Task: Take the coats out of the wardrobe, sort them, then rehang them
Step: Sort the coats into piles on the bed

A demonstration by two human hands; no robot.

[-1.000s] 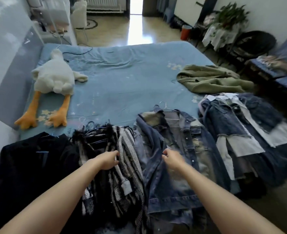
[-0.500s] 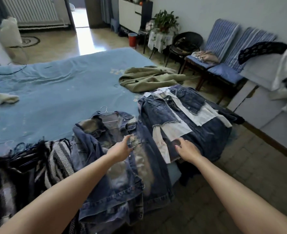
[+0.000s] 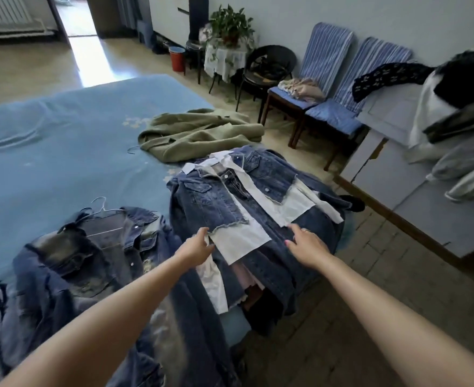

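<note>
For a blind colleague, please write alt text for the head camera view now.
Both hands reach onto a denim-and-white patchwork jacket at the edge of a blue bed: the left hand at its frayed hem, the right hand on dark denim. A faded denim jacket on a wire hanger lies left; an olive coat behind.

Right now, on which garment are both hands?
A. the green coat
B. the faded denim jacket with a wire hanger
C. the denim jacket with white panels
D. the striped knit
C: the left hand and right hand both touch the denim jacket with white panels at the bed's corner.
</note>
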